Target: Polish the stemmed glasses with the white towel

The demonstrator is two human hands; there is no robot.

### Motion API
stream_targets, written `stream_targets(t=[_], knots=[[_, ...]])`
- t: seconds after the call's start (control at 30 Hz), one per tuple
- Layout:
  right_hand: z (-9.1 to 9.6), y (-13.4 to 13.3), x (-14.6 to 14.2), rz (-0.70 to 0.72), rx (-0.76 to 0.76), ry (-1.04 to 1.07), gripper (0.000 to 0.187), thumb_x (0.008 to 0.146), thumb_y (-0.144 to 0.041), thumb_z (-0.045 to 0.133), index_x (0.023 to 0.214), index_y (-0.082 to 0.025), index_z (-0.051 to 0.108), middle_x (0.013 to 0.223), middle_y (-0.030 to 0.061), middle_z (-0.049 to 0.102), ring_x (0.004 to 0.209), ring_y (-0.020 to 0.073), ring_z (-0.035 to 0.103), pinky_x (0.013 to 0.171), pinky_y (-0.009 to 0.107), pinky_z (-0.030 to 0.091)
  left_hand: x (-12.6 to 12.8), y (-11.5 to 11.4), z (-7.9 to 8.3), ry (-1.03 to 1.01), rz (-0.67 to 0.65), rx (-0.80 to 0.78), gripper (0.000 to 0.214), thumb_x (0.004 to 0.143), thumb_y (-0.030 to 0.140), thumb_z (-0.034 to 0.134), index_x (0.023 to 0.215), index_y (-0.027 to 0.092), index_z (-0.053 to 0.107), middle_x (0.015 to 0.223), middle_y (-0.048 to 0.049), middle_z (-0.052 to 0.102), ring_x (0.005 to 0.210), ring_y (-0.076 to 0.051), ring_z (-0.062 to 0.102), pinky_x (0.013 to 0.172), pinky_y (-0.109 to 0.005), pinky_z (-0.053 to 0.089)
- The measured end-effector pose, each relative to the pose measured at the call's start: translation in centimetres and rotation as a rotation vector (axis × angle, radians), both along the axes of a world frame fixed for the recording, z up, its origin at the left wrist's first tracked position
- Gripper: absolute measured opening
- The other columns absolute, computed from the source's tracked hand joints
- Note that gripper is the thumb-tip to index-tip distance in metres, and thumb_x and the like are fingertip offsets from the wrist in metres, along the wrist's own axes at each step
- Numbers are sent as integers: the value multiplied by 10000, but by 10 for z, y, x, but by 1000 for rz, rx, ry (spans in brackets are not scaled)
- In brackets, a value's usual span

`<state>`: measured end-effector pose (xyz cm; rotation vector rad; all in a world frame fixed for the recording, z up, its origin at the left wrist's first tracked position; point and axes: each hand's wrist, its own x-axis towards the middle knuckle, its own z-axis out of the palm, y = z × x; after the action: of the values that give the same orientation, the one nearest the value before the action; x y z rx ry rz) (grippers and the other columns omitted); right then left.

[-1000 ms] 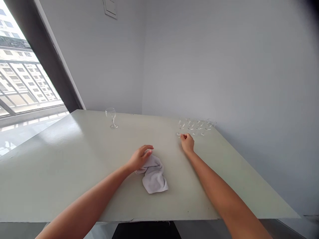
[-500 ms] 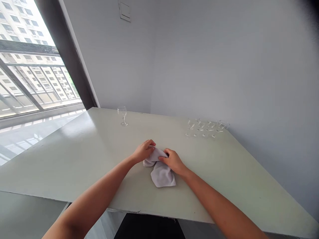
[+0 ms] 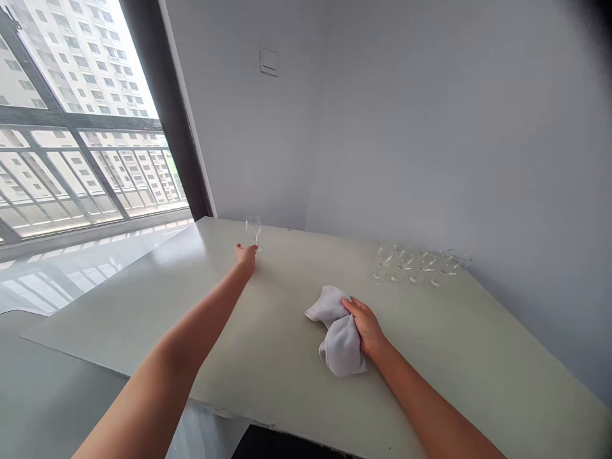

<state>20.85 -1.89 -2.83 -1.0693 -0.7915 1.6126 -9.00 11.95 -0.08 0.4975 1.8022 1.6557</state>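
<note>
A small clear stemmed glass stands upright near the far edge of the pale table. My left hand is stretched out to it, fingertips at its foot; whether the fingers hold the glass is not visible. A crumpled white cloth lies on the middle of the table. My right hand rests on the cloth's right side with the fingers curled round it.
Several clear stemmed glasses stand in a row at the far right of the table, close to the grey wall. A large window with railings is on the left. The table's near edge runs diagonally below my arms.
My left hand let go of the cloth and reached forward to the lone glass. My right hand came back from the row of glasses to the cloth and stays on it. The view turned left.
</note>
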Motion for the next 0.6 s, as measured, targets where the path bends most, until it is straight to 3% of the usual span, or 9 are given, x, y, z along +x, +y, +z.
stream_targets(t=[0.13, 0.33, 0.47, 0.6], knots=[[-1, 1, 0, -5, 14, 1, 271, 606, -390, 701, 652, -175, 543, 520, -60, 489, 464, 89, 416, 467, 224, 332, -11, 29, 0, 90, -113, 6, 818, 630, 119, 631, 1320, 271, 219, 1235, -99, 404, 644, -66, 550, 521, -206, 374], [-7, 6, 5, 2, 34, 24, 278, 619, -415, 696, 679, -170, 578, 556, -46, 529, 495, 98, 449, 495, 229, 355, -5, 43, 2, 229, -275, -12, 672, 680, 184, 598, 1277, 218, 291, 1040, -58, 548, 643, -89, 565, 547, -212, 387], [-6, 6, 6, -60, -4, 87, 308, 606, -429, 708, 679, -152, 594, 569, -19, 546, 515, 113, 483, 511, 246, 402, 7, 29, 6, 405, -329, -28, 542, 660, 292, 642, 1141, 191, 416, 954, -58, 584, 733, -150, 571, 615, -261, 383], [1, 5, 8, -99, -23, 149, 282, 605, -403, 714, 708, -170, 595, 589, -5, 573, 532, 135, 524, 494, 256, 427, 41, -5, 6, 555, -438, 16, 423, 621, 349, 672, 975, 229, 474, 898, -28, 607, 812, -178, 557, 672, -286, 375]])
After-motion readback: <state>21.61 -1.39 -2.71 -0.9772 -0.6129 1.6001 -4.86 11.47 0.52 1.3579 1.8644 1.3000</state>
